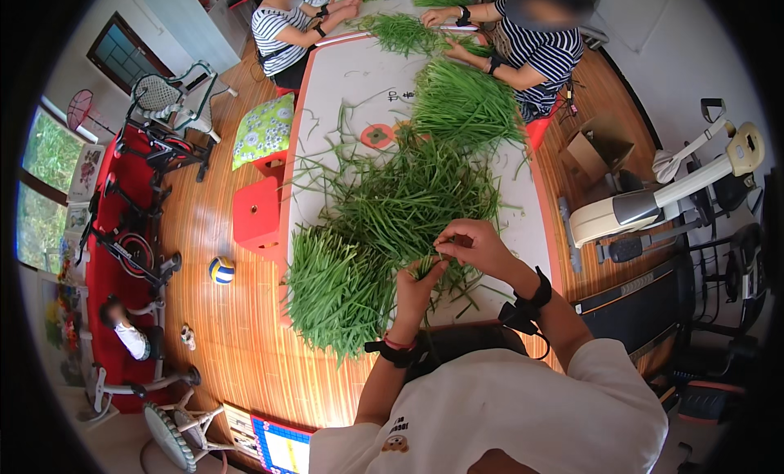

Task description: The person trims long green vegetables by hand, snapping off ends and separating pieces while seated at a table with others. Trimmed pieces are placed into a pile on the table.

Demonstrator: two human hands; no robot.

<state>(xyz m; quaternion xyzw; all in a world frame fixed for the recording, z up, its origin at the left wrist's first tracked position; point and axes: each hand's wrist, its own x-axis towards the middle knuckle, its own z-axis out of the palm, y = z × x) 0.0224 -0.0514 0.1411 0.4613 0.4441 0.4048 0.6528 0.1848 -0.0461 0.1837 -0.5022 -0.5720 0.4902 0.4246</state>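
Over the near end of the long table (514,229), my left hand (418,284) is closed around a small bunch of green leafy stalks (424,267). Just to its right, my right hand (468,244) pinches at the upper end of the bunch, thumb against fingertips; what lies between them is too small to tell. A loose, tangled heap of long green stalks (422,192) lies beyond both hands. At the near left corner, a neater pile (337,290) hangs over the table edge. Another aligned pile (468,103) lies farther up on the right.
Two people (285,33) (533,51) in striped shirts handle greens at the far end. A red stool (256,210) and a cushioned seat (266,131) stand left of the table. To the right are a cardboard box (597,146), an exercise machine (649,198) and a treadmill (637,302).
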